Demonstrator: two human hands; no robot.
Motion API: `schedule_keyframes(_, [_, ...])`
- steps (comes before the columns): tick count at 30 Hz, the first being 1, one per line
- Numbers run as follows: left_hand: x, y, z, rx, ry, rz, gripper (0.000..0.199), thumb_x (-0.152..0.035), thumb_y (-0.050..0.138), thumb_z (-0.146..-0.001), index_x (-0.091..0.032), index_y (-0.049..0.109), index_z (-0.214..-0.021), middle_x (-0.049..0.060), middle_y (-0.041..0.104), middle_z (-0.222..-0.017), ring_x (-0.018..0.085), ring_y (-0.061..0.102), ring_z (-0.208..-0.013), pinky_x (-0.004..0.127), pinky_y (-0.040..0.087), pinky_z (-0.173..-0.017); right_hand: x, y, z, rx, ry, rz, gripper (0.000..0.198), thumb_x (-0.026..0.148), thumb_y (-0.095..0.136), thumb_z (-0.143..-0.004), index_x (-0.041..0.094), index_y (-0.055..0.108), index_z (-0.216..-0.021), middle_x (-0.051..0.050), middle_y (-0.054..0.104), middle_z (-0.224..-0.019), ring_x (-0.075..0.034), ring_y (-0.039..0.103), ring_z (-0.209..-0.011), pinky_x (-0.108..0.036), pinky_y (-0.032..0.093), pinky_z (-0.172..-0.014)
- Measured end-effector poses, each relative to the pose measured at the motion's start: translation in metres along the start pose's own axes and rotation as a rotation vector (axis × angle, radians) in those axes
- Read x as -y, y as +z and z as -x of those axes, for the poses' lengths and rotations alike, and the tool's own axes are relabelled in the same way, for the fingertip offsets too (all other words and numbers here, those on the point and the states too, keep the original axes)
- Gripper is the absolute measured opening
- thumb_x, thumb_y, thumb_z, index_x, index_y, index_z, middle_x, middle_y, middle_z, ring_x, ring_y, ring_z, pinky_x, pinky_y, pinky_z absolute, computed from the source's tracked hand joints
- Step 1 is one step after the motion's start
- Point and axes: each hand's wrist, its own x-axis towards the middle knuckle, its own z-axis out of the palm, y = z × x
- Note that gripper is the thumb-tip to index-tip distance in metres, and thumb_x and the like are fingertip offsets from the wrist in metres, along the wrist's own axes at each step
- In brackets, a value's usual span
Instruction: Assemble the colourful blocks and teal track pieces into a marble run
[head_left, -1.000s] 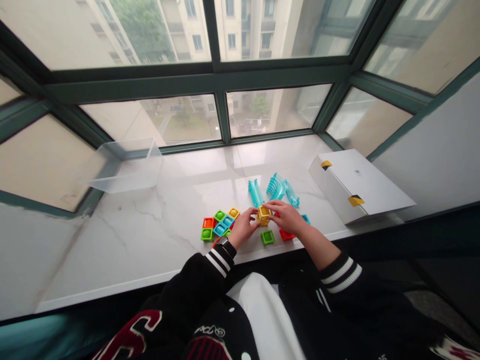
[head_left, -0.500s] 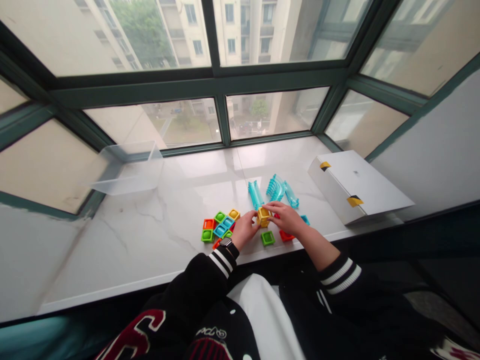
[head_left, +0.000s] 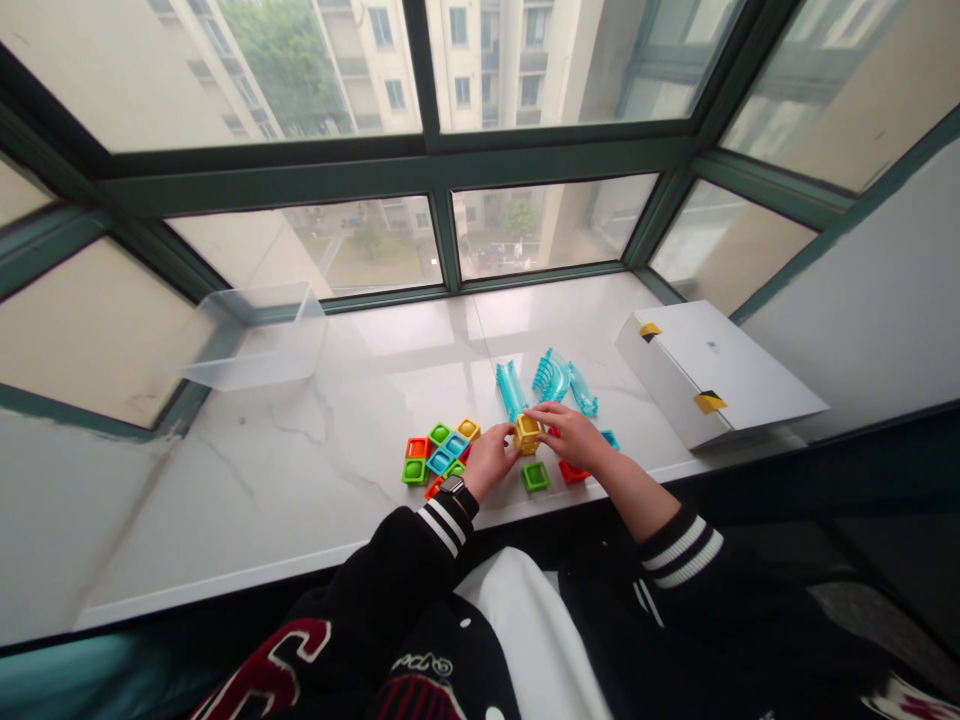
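Between my two hands is a yellow toy block (head_left: 527,435), gripped from both sides. My left hand (head_left: 491,458), a watch on its wrist, closes on the block's left side. The fingers of my right hand (head_left: 568,432) press on its top and right side. In front of the block lies a green block (head_left: 535,477). Partly under my right hand are red blocks (head_left: 573,471) and a blue piece (head_left: 610,439). Left of my left hand sits a cluster of green, orange, yellow and blue blocks (head_left: 448,447), some hidden by that hand. Just behind the yellow block lies a clear blue straight track (head_left: 511,389).
More clear blue track pieces, a curved one (head_left: 551,375) and a narrow one (head_left: 583,390), lie behind my right hand. A transparent plastic bin (head_left: 259,372) stands at the left by the window. On the right is a white box (head_left: 727,370) with yellow-black tape. The sill's front edge runs before me.
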Motion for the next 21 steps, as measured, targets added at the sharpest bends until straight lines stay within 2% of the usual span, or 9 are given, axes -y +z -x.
schedule_keyframes(16, [0.002,0.001,0.000,0.010,0.018,0.001,0.038,-0.020,0.075,-0.087,-0.022,0.068,-0.125,0.009,0.076,-0.120,0.023,0.075,-0.096,0.037,0.061,-0.089,0.002,-0.002,-0.001,0.022,0.010,0.018,0.051,0.016,0.070,-0.093,0.031,0.068,-0.142,-0.008,0.069,-0.139,-0.026,0.068,-0.125,-0.045,0.055,-0.111])
schedule_keyframes(21, [0.007,-0.022,0.004,-0.002,0.050,0.052,0.046,-0.017,0.075,-0.086,-0.021,0.066,-0.131,0.010,0.074,-0.127,0.023,0.074,-0.106,0.041,0.059,-0.099,0.001,-0.001,0.000,0.010,0.003,0.010,0.051,0.017,0.070,-0.092,0.029,0.068,-0.141,-0.008,0.069,-0.138,-0.027,0.068,-0.125,-0.045,0.055,-0.112])
